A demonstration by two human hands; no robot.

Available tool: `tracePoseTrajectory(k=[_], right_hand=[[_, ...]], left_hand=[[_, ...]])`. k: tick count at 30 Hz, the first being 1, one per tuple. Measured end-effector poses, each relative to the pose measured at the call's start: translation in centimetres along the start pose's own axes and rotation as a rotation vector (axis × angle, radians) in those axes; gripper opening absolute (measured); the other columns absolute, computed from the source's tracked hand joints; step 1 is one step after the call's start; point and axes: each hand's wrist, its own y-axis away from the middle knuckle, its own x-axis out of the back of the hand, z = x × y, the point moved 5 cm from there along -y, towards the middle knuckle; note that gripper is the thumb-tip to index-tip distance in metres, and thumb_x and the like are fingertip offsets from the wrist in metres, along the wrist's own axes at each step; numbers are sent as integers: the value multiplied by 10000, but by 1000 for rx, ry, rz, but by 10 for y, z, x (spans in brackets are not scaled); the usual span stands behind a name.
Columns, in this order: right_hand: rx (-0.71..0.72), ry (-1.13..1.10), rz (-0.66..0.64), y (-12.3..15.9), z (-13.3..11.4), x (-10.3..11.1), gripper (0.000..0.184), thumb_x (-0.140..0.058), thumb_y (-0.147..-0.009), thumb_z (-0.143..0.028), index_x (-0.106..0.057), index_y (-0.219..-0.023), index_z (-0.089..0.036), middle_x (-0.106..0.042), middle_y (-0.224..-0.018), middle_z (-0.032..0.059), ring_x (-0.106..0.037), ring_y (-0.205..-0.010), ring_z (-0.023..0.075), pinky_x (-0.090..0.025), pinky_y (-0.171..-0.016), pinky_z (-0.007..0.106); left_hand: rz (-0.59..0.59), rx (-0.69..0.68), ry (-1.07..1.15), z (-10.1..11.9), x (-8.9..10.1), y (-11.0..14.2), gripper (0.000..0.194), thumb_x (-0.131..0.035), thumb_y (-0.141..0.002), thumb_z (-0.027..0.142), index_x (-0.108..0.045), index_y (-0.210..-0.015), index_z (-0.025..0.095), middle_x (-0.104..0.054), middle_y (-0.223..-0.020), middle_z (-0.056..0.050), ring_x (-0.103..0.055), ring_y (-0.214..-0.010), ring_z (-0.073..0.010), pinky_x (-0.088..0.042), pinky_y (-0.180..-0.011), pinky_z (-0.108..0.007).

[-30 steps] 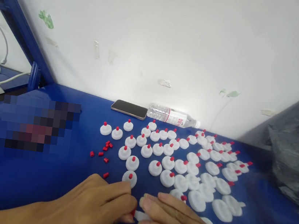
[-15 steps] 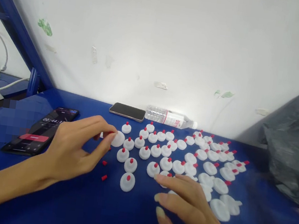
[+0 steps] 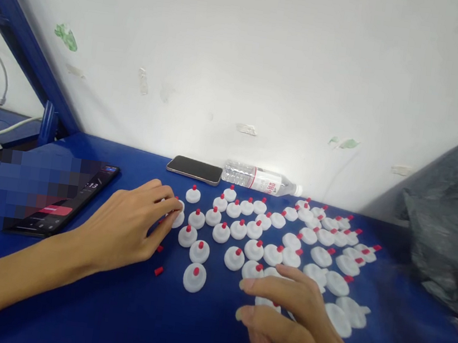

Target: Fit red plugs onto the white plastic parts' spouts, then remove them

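Left hand (image 3: 126, 228): grip pinching a white cap (image 3: 179, 220) left of centre, likely by its narrow top, leaving the base clear. Right hand (image 3: 302, 322): grip spread, lower right, nothing pinched.

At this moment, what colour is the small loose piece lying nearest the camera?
The loose piece is red, seen best in the head view.

So your hands are both bare, left (image 3: 127, 225) and right (image 3: 302, 322), with slim fingers. Your left forearm (image 3: 25, 277) is bare too, slender and narrowing at the wrist. Your right nails (image 3: 243, 284) are kinda long, with rounded ends poking past the fingertips.
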Motion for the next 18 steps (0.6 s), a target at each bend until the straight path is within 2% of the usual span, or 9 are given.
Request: tracePoseTrajectory(k=[3,7,12,15,18], right_hand=[[-116,-163,70,-1,0,2,352,-542,-845,-64,-752,-926,-334,-853,-949,-70,-818,-814,160,-627,-1036,311],[-171,-167,105,-1,-1,3,343,-550,-853,-72,-717,-942,-358,-846,-951,-85,-814,-791,167,-618,-1048,317],[-199,-149,52,0,4,2,310,-564,-885,-77,-675,-986,-349,-839,-989,-83,-811,-840,172,-563,-1126,351],[-178,-114,18,-2,7,2,274,-577,-922,-108,-674,-1035,-338,-832,-1031,-60,-807,-898,190,-526,-1167,394],[-162,8,-10,-5,13,4,220,-588,-966,-187,-684,-1110,-322,-811,-1006,-20,-790,-904,221,-527,-1114,483]], left_hand=[[-10,-23,27,1,-1,1,255,-450,-1087,267,-698,-1078,211,-720,-1042,-105,-663,-925,-272,-520,-616,-379],[-6,-36,68,2,-3,1,284,-425,-1090,237,-706,-1127,217,-734,-1055,-112,-683,-923,-275,-540,-609,-384],[-58,-13,59,-1,-10,2,285,-414,-1106,250,-684,-1197,222,-736,-1107,-100,-696,-1010,-275,-558,-673,-380],[-58,2,51,-2,-8,2,296,-406,-1093,240,-646,-1267,235,-734,-1129,-96,-701,-1001,-272,-552,-693,-387],[-17,41,10,-4,1,0,250,-413,-1054,216,-631,-1173,245,-738,-1067,-76,-705,-925,-264,-522,-686,-389]])
